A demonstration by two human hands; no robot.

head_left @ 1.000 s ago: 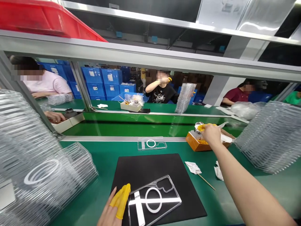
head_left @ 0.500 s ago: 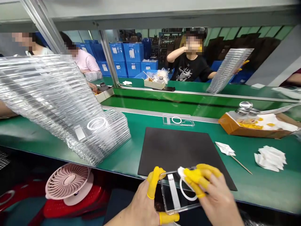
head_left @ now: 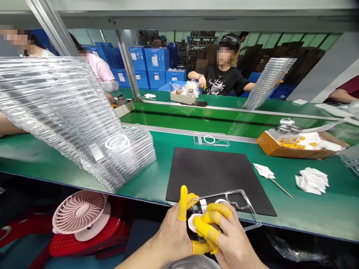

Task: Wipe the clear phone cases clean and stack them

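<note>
A clear phone case with a white ring and a white strip is held above the near edge of the black mat. My left hand, with yellow finger cots, grips the case at its left end, index finger raised. In my right hand, also in yellow finger cots, a folded white wipe is pinched against the strip end of the case. My right fingers hide part of the ring and strip. Behind the mat lies another clear phone case with a white ring.
A tall, leaning stack of clear cases stands at left. To the right are an orange-brown box, a wooden stick with tissue, and crumpled tissues. A pink fan sits below the table. A co-worker sits opposite.
My right hand has moved left and down across the case with the wipe, from the ring to the strip end. The case's camera cutout now shows. The co-worker opposite has lowered a hand.
</note>
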